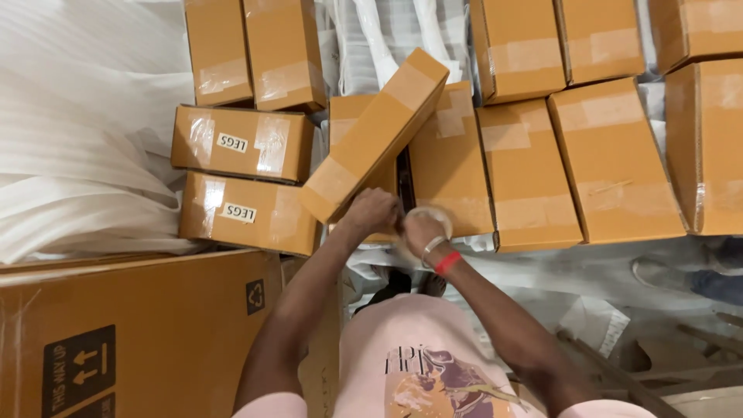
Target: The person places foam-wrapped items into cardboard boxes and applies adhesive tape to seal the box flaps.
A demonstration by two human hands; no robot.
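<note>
The biggest thing is the large cardboard carton with arrow marks, which lies to the lower left of the tilted box and fills that corner. Above it and to the left of the tilted box spreads a heap of white foam sheets. Many sealed brown boxes lie around: two labelled boxes just left of the tilted box, and a row of taped boxes to its right. The tilted box itself is long and narrow, it leans diagonally over the other boxes, and clear tape crosses both its ends. At its lower end the two hands meet. The left hand touches the lower corner of the tilted box, with fingers curled closed; whether they pinch the tape end I cannot tell. The right hand, just right of this corner, grips a roll of clear tape with closed fingers, and its wrist carries a silver bangle and a red band
</note>
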